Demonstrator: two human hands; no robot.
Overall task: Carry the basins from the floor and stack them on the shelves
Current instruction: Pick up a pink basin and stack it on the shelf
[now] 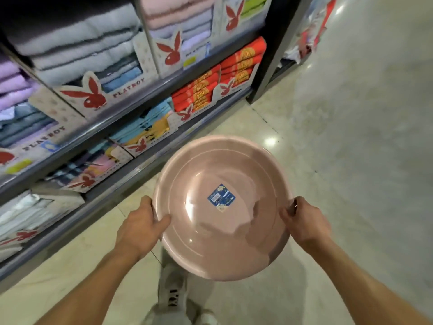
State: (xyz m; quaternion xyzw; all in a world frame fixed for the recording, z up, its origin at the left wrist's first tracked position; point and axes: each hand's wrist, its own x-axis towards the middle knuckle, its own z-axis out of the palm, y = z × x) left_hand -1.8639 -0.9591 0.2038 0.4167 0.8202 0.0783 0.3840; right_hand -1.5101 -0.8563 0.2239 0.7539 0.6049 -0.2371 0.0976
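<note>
Floor (351,137) of pale polished tile fills the right half of the view; glossy, so footing matters while carrying. Shelving unit (131,106) runs along the left, dark shelves holding open cardboard display boxes (93,95) printed with a red rabbit logo. Boxes hold folded towels: grey and lilac stacks on the upper shelves, red ones with gold print (210,87) at the far end, blue, yellow and mixed colours lower down. No free gap for a basin shows on these shelves, so the target shelf is probably elsewhere.

Pink plastic basin (222,207) is held in the air in front of the body, above the floor and beside the lowest shelf, mouth tipped toward the camera. Empty inside, apart from a blue label (221,197) stuck to the bottom. Could be one basin or a nested few; cannot tell.

Judged light and fairly stiff, with some flex likely at the wall. Smooth, shiny surface, likely slippery. Rolled rim is the place to hold, at opposite sides.

Left hand (140,226) grips the near-left rim, thumb inside, fingers wrapped behind. Right hand (302,221) clamps the right rim likewise, thumb over the lip. One shoe (172,294) shows below the basin.
</note>
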